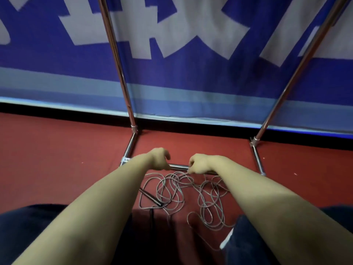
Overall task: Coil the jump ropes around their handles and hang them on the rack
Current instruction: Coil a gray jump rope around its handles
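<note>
Head view, only one here: person crouches low w/ both forearms stretched fwd over a red floor (57, 150), dark trouser legs (28, 226) at the bottom corners. The jump ropes (172, 180) lie on the floor as a loose grey tangle, many overlapping loops, between the knees and the rack's bottom bar (178, 166). One dark handle (151, 198) lies flat at the tangle's left edge, not wound w/ anything; a 2nd dark shape just below it may be another handle, too dim to tell. Left hand (159, 159) sits at the bar's left end, fingers curled under. Whether they grip the bar, a cord or nothing can't be told, since the back of the hand hides them. Right hand (198, 164) is just beside the bar further right, fingers bunched together, and fingertips look to be pinching a strand at the tangle's top edge. The rack (122, 88) is chrome tube, two uprights rising out of shot in front of a blue banner (191, 73) w/ big white lettering; no rope hangs on any part in view. Progress, as a judgement: v. early, nothing coiled or hung. Left to do: untangle, separate each rope, wrap round its handles, lift to the rack.
</note>
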Demonstrator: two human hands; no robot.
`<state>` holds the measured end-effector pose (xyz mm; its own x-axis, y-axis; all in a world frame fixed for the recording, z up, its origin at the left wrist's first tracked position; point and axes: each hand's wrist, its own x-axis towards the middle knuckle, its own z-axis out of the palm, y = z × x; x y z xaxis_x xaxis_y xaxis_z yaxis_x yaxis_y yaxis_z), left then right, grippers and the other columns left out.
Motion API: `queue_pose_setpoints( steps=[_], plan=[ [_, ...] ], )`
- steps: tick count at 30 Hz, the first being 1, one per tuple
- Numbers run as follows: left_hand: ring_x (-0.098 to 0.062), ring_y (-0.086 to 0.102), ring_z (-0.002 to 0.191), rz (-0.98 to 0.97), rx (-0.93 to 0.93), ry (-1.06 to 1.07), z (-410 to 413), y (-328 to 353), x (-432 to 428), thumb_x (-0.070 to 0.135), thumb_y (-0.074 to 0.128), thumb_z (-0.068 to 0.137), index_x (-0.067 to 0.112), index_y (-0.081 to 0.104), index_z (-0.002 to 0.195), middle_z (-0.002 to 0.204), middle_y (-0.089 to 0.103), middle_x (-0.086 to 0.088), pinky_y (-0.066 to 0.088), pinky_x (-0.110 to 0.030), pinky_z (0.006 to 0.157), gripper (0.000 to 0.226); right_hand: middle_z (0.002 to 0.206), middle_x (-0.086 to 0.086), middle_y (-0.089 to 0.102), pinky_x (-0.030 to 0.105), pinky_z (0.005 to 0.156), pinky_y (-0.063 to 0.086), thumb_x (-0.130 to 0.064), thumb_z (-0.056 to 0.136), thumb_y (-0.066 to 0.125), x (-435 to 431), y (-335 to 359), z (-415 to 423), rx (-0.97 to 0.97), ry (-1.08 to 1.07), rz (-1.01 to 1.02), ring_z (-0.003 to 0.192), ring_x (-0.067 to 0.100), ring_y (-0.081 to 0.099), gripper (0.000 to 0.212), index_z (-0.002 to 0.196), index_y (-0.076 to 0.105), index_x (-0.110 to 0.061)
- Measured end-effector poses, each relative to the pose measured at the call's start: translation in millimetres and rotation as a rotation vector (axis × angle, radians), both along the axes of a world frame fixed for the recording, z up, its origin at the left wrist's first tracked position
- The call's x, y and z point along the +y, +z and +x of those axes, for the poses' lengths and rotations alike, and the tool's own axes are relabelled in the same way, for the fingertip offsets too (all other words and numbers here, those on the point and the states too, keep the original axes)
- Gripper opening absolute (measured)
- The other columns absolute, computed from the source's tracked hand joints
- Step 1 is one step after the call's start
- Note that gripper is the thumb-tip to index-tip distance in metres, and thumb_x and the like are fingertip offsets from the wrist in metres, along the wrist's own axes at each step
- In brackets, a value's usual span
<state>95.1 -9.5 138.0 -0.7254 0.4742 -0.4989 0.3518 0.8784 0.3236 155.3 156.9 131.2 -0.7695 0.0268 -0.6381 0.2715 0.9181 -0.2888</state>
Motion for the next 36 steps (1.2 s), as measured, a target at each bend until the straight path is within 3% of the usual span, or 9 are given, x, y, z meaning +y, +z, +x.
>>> queue_pose_setpoints(
  steps=[3, 7, 12, 17, 22, 27, 31, 33, 36],
  plan=[
    [-0.024, 0.062, 0.113, -0.104, -0.087, -0.002, -7, -46, -16, 0.019, 0.070, 0.087, 0.011, 0.063, 0.128, 0.124, 0.066, -0.010, 0.047, -0.028, 0.093, 0.042, 0.097, 0.008, 0.061, 0.025, 0.062, 0.044, -0.025, 0.093, 0.064, -8, -35, -11, -0.073, -0.010, -0.046, 0.085, 0.021, 0.055, 0.028, 0.109, 0.066, -0.002],
    [-0.025, 0.060, 0.116, -0.264, -0.170, -0.053, -9, -99, -40, 0.015, 0.057, 0.094, 0.008, 0.064, 0.126, 0.127, 0.064, -0.010, 0.045, -0.028, 0.094, 0.033, 0.091, 0.015, 0.066, 0.032, 0.060, 0.049, -0.013, 0.092, 0.061, -33, -83, -27, -0.199, -0.047, -0.186, 0.076, 0.024, 0.056, 0.009, 0.097, 0.068, -0.010],
    [-0.029, 0.052, 0.126, -0.318, -0.147, 0.081, -8, -156, -72, 0.011, 0.050, 0.093, 0.015, 0.057, 0.130, 0.138, 0.053, -0.008, 0.043, -0.037, 0.102, 0.038, 0.083, 0.009, 0.068, 0.026, 0.059, 0.050, 0.006, 0.088, 0.049, -83, -132, -35, -0.305, 0.004, -0.339, 0.065, 0.016, 0.058, 0.037, 0.113, 0.069, -0.013],
    [-0.035, 0.048, 0.123, -0.086, -0.110, 0.477, -14, -186, -100, 0.011, 0.047, 0.092, 0.011, 0.053, 0.130, 0.136, 0.040, -0.010, 0.040, -0.041, 0.104, 0.039, 0.117, 0.011, 0.067, 0.038, 0.097, 0.050, -0.005, 0.084, 0.064, -120, -172, -39, -0.170, -0.083, -0.384, 0.109, 0.027, 0.063, 0.036, 0.120, 0.062, -0.009],
    [-0.030, 0.064, 0.111, 0.151, -0.269, 0.976, -7, -216, -109, 0.013, 0.061, 0.086, -0.001, 0.067, 0.107, 0.110, 0.070, -0.018, 0.050, -0.033, 0.089, 0.026, 0.118, 0.007, 0.059, 0.027, 0.087, 0.042, -0.021, 0.088, 0.062, -134, -195, -25, 0.005, 0.019, -0.281, 0.107, 0.024, 0.057, 0.029, 0.116, 0.058, -0.015],
    [-0.032, 0.068, 0.092, 0.450, -0.438, 1.325, 3, -218, -109, 0.012, 0.067, 0.089, -0.009, 0.065, 0.106, 0.103, 0.069, -0.025, 0.050, -0.032, 0.075, 0.028, 0.114, 0.004, 0.055, 0.030, 0.092, 0.043, -0.004, 0.085, 0.053, -137, -199, -17, 0.023, 0.102, -0.205, 0.106, 0.025, 0.055, 0.030, 0.112, 0.054, -0.018],
    [-0.021, 0.056, 0.067, 0.735, -0.390, 1.344, -9, -185, -94, 0.015, 0.059, 0.097, 0.006, 0.060, 0.090, 0.072, 0.063, -0.007, 0.045, -0.029, 0.062, 0.011, 0.075, -0.012, 0.048, 0.028, 0.069, 0.044, 0.006, 0.075, 0.060, -128, -177, -33, 0.090, -0.066, -0.371, 0.066, 0.007, 0.045, 0.039, 0.080, 0.050, -0.032],
    [-0.016, 0.058, 0.053, 0.849, -0.397, 1.278, -22, -157, -78, 0.010, 0.047, 0.101, 0.011, 0.056, 0.083, 0.059, 0.063, -0.004, 0.048, -0.026, 0.057, 0.021, 0.069, -0.012, 0.047, 0.025, 0.064, 0.040, 0.009, 0.075, 0.065, -121, -159, -44, 0.120, -0.119, -0.448, 0.061, 0.005, 0.041, 0.038, 0.080, 0.050, -0.025],
    [-0.024, 0.056, 0.060, 0.837, -0.220, 1.020, -43, -110, -51, 0.005, 0.041, 0.099, 0.010, 0.055, 0.081, 0.063, 0.060, -0.008, 0.045, -0.027, 0.060, 0.024, 0.065, -0.005, 0.051, 0.019, 0.056, 0.037, 0.013, 0.076, 0.063, -104, -126, -59, 0.229, -0.333, -0.564, 0.061, 0.011, 0.046, 0.036, 0.072, 0.049, -0.021]
  ],
)
